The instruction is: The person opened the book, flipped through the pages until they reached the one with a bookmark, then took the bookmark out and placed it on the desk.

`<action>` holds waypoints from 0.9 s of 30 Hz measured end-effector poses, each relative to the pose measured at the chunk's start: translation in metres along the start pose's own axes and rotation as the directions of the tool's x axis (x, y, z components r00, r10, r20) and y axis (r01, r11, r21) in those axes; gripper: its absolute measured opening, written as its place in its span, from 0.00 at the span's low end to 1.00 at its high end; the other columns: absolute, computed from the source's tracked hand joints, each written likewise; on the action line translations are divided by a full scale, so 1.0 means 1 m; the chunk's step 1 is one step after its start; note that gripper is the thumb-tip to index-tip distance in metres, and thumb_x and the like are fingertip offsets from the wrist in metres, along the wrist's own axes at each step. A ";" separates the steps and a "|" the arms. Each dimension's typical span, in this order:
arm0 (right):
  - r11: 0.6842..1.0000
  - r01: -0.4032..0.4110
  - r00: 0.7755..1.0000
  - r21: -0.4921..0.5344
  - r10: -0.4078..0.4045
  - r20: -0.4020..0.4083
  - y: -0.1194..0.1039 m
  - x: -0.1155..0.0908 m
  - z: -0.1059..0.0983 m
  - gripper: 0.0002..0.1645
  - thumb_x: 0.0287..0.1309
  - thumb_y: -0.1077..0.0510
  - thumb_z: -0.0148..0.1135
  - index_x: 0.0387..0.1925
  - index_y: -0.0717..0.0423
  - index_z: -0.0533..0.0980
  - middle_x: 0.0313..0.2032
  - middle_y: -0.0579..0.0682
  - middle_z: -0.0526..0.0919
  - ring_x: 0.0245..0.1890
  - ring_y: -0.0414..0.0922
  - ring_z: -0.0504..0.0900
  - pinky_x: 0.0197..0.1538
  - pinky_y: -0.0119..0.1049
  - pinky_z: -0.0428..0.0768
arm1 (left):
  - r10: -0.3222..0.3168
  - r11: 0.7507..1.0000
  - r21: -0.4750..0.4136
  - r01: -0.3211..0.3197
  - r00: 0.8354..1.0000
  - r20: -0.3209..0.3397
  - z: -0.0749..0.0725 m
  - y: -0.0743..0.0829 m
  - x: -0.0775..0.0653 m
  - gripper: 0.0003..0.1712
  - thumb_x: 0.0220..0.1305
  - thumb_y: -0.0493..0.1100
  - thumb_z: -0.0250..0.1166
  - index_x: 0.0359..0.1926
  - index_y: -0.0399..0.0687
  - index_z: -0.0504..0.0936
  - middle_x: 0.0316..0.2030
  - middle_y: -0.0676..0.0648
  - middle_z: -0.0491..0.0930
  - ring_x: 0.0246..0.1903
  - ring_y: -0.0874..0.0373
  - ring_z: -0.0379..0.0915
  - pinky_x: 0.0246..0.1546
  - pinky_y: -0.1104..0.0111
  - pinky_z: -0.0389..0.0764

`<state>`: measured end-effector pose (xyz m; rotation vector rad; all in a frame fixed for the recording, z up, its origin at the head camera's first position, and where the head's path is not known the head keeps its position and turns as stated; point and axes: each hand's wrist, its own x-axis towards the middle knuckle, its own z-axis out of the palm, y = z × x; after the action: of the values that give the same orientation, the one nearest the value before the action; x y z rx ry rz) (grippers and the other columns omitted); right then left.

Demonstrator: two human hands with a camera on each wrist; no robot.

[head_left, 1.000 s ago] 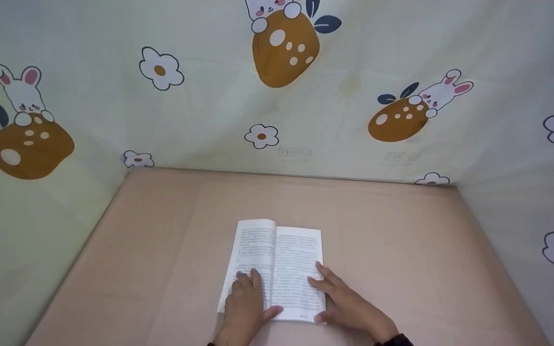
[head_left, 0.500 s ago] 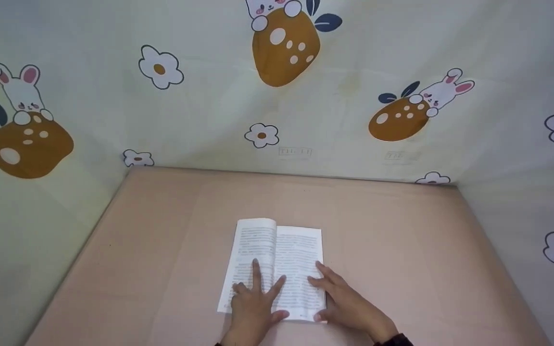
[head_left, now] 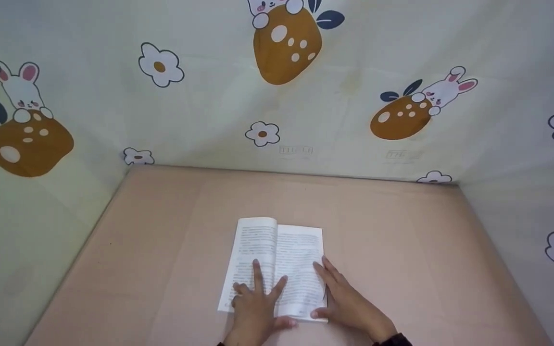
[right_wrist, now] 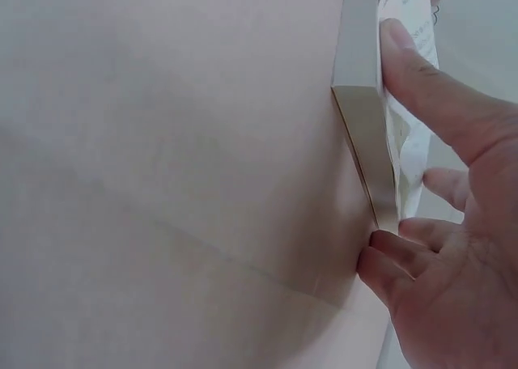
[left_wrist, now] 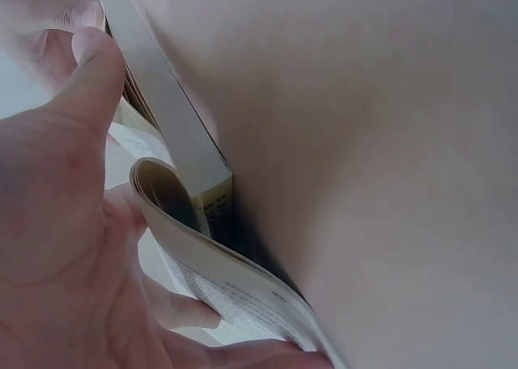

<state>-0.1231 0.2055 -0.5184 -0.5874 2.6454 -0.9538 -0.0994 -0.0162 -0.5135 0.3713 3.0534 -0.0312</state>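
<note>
An open book (head_left: 298,250) with printed pages lies on the table, thin curved left side and thicker right block. My left hand (head_left: 253,307) rests spread across the left page, index finger straight and another finger reaching over the gutter. Its thumb extends along the book's lower edge in the left wrist view, close to the other hand's thumb. My right hand (head_left: 354,307) holds the right side: in the right wrist view its thumb (right_wrist: 429,86) lies on the pages by the lower edge, fingers (right_wrist: 392,268) around the outer edge, a wavy loose page between them.
The book stands on a beige tabletop (head_left: 161,230). Pale fabric (head_left: 200,110) printed with rabbits, brown fruit and flowers hangs behind the table and along both sides. Dark sleeve cuffs (head_left: 395,340) show at the wrists.
My left hand's fingers have spread out over the pages, and its thumb has slid right along the lower edge. My right fingers have shifted slightly up the outer edge, where the page now lifts.
</note>
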 end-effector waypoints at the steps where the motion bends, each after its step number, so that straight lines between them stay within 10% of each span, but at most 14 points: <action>1: 1.000 -0.009 1.000 0.006 0.009 -0.003 0.000 0.000 0.000 0.63 0.40 0.36 0.66 0.71 0.61 0.48 0.70 0.69 0.43 0.68 0.67 0.49 0.64 0.60 0.58 | 0.004 1.000 0.013 -0.004 1.000 -0.004 -0.001 0.000 0.000 0.52 0.34 0.84 0.49 0.65 0.76 0.63 0.67 0.29 0.55 0.45 0.24 0.71 0.24 0.52 0.82; 17: 0.996 -0.014 1.000 0.085 0.012 0.025 0.004 0.002 0.002 0.76 0.35 0.30 0.65 0.70 0.66 0.33 0.70 0.70 0.38 0.69 0.68 0.44 0.66 0.61 0.52 | 0.097 0.991 -0.088 -0.103 0.993 -0.070 -0.004 -0.014 -0.004 0.34 0.54 0.66 0.58 0.63 0.68 0.68 0.65 0.28 0.56 0.41 0.26 0.72 0.26 0.55 0.83; 27: 0.999 -0.038 0.998 0.011 0.037 0.047 0.001 0.000 -0.002 0.62 0.35 0.37 0.67 0.69 0.60 0.54 0.71 0.66 0.40 0.69 0.66 0.47 0.65 0.58 0.57 | 0.031 0.970 -0.244 -0.018 0.998 0.049 -0.005 -0.012 0.001 0.34 0.63 0.54 0.54 0.70 0.60 0.58 0.67 0.30 0.53 0.48 0.20 0.66 0.32 0.47 0.81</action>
<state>-0.1239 0.2070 -0.5173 -0.5487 2.5983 -0.9324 -0.1038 -0.0279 -0.5084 0.3832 2.9516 0.3274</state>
